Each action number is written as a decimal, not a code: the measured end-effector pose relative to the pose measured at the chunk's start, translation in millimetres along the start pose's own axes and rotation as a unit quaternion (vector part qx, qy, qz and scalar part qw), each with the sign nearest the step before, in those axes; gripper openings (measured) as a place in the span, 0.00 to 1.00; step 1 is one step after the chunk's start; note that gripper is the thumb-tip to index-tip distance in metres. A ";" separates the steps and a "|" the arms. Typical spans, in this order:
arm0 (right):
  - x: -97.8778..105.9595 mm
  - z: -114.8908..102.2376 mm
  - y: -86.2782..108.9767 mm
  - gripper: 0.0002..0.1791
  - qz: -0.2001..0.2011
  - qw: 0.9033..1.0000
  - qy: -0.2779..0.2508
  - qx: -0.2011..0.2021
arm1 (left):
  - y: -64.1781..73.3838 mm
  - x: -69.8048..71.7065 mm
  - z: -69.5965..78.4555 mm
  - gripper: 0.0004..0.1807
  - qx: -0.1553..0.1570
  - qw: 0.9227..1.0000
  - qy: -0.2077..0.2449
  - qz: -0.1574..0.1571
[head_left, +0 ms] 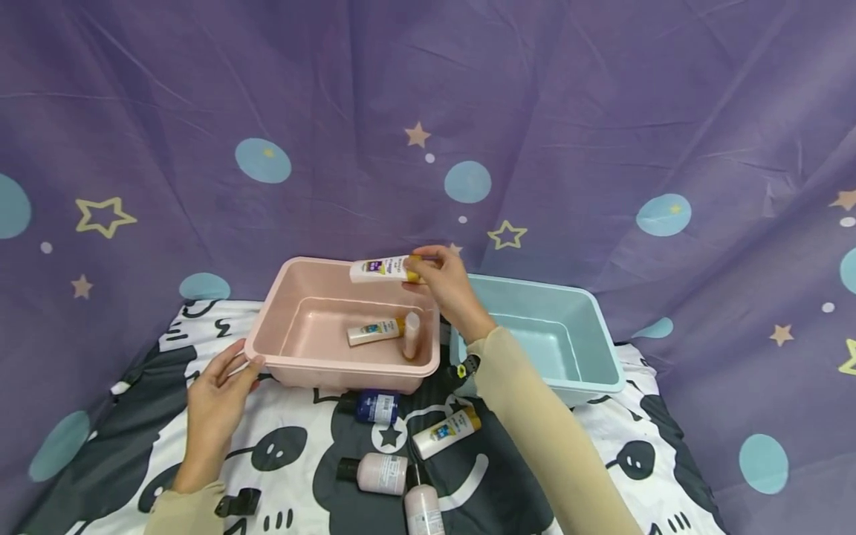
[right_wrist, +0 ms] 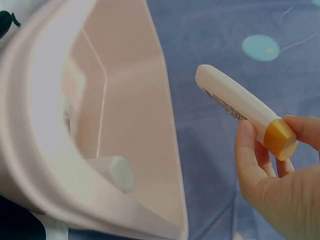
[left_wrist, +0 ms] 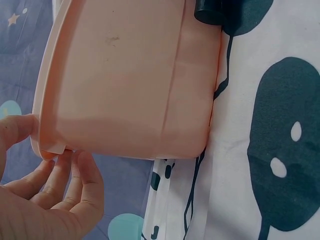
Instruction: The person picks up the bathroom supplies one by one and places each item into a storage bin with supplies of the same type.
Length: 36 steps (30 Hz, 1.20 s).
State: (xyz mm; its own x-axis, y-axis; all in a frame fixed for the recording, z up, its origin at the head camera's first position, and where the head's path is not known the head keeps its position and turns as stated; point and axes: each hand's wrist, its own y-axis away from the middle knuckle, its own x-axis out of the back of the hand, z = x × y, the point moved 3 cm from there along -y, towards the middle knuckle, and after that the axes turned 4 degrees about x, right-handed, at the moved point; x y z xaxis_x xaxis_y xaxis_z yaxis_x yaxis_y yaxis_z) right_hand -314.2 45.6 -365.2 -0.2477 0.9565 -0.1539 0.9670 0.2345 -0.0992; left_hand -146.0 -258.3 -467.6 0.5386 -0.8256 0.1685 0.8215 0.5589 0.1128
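My right hand (head_left: 449, 286) holds a white tube (head_left: 378, 270) by its yellow cap (right_wrist: 280, 138), above the back right of a pink plastic bin (head_left: 321, 368). My left hand (head_left: 217, 397) pinches the bin's front left rim, thumb on the outer edge and fingertips curled under the lip (left_wrist: 52, 149). Inside the bin lie another white tube (head_left: 371, 332) with a yellow cap and a small pale bottle (head_left: 411, 336) beside it.
A light blue bin (head_left: 588, 386) stands to the right. On the panda-print cloth in front lie a dark blue bottle (head_left: 377, 407), a yellow-capped white tube (head_left: 444, 433) and two pale pink bottles, one black-capped (head_left: 383, 473) and one nearer (head_left: 424, 511). A purple curtain (head_left: 568, 111) hangs behind.
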 end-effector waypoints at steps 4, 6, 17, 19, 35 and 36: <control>-6.5 8.1 -17.6 0.21 0.021 0.999 -0.013 -0.026 | 0.6 0.0 0.1 0.33 -0.001 1.000 -0.002 -0.001; -9.8 12.4 -24.8 0.20 0.029 0.999 -0.010 -0.037 | 0.7 -0.5 0.6 0.33 0.003 1.000 0.004 0.000; -14.5 28.5 -37.0 0.17 0.035 0.996 0.057 -0.054 | 1.3 -6.6 0.1 0.35 0.003 1.000 0.004 -0.019; -13.8 29.2 -36.1 0.15 0.036 0.995 0.068 -0.059 | 1.2 -6.3 0.6 0.35 0.003 1.000 0.005 -0.016; 3.5 2.9 15.1 0.14 -0.019 0.994 0.095 0.039 | 0.2 -0.6 0.7 0.34 0.013 1.000 -0.001 -0.010; 6.9 -0.3 22.7 0.14 -0.021 0.993 0.101 0.050 | 0.2 -0.2 0.9 0.34 0.017 1.000 0.002 -0.007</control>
State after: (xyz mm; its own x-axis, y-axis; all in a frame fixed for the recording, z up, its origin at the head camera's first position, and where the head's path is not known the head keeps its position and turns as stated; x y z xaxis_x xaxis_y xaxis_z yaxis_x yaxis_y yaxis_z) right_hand -293.9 57.5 -368.2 -0.2618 0.9637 0.0517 0.9429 0.2668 -0.1993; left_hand -146.1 -257.9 -466.7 0.5276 -0.8337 0.1632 0.8222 0.5494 0.1488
